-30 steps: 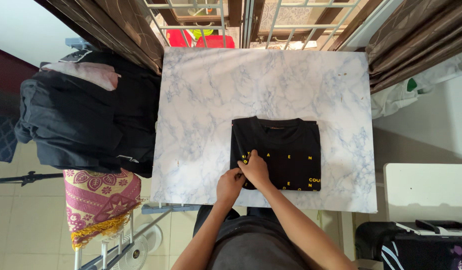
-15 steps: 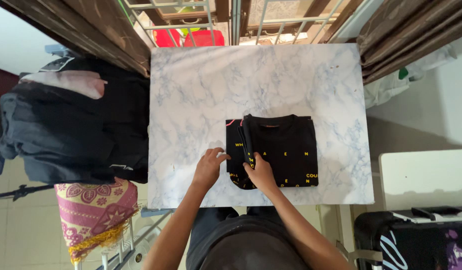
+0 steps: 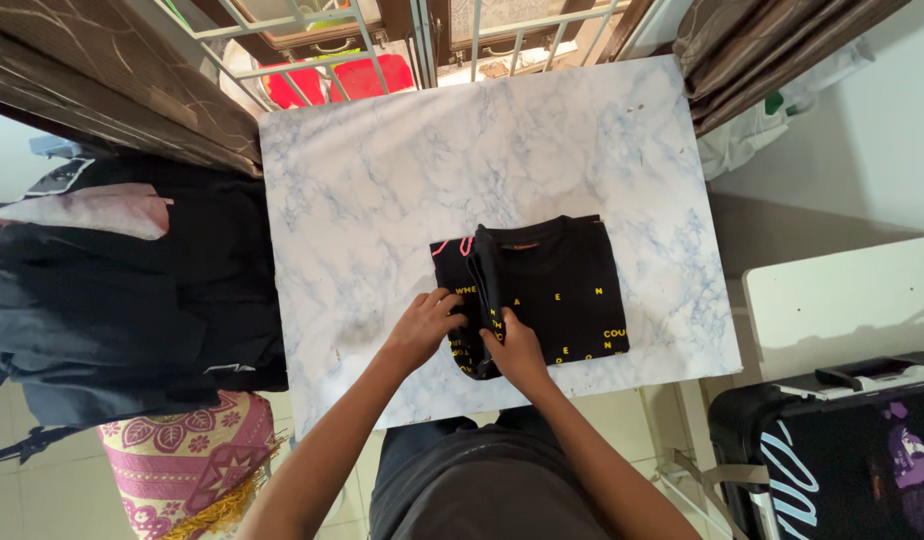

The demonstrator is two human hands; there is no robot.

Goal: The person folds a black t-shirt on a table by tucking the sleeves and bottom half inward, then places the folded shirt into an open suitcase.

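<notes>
We see a matt black cloth T-shirt (image 3: 542,295) with yellow printed letters on the smooth, faintly glossy marble-patterned tabletop (image 3: 402,190). Left of that tabletop hangs dull dark cloth, a pile of clothes (image 3: 122,290), and below it a pink woven patterned fabric (image 3: 187,455) with yellow fringe. Beyond the tabletop's far edge, painted white metal bars (image 3: 362,40) gleam.

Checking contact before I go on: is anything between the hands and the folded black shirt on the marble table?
Nothing visible. The left hand and right hand both rest directly on the black T-shirt, at its left edge.
</notes>
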